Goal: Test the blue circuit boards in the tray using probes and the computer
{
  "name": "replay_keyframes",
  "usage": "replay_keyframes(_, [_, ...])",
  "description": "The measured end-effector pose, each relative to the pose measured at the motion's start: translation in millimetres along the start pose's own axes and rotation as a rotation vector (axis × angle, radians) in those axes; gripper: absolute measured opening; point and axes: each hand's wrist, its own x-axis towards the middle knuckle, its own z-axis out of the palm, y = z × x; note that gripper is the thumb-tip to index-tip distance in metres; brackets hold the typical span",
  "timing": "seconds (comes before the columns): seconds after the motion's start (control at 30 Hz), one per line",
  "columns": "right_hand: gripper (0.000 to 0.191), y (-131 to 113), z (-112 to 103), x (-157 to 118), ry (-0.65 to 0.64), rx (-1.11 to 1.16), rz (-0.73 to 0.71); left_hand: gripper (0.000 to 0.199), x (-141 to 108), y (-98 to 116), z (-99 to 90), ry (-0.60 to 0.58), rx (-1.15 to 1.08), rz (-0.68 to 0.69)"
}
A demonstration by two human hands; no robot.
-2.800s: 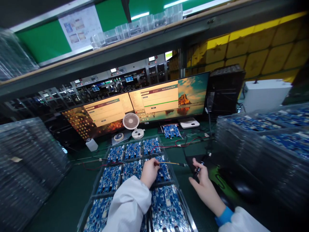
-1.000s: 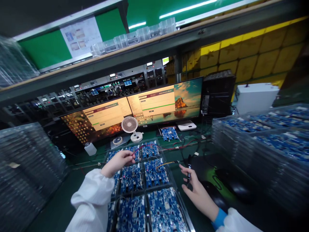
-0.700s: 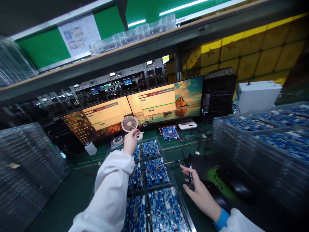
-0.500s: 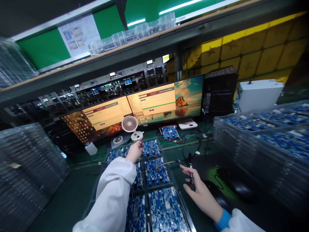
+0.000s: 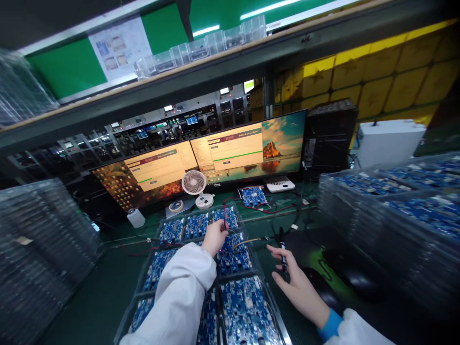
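While the left hand (image 5: 214, 236) pinches a thin red wire lead (image 5: 224, 215) over blue circuit boards (image 5: 233, 254) in a clear plastic tray (image 5: 268, 287), the right hand (image 5: 293, 280) grips a slim black pen-like probe (image 5: 282, 251); seating the lead squarely seems best.

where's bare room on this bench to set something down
Bare green mat lies between the left tray stack and the board tray. It is crowded behind the tray, near the fan, and right, by the mouse pad and stacked boards.
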Motion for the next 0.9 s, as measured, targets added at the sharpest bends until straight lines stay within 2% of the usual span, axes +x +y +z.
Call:
replay_keyframes(0.2, [0.04, -4, -1, 0, -0.004, 0.004, -0.013, 0.025, 8, 2, 19.0, 0.006, -0.136, -0.013])
replay_keyframes(0.5, [0.041, -9, -4, 0, -0.005, -0.032, -0.024, 0.027, 25, 8, 41.5, -0.04, -0.199, 0.035])
replay_keyframes(0.9, [0.042, -5, -2, -1, -0.016, -0.061, -0.042, 0.025, 33, -9, 59.0, -0.045, -0.158, 0.137])
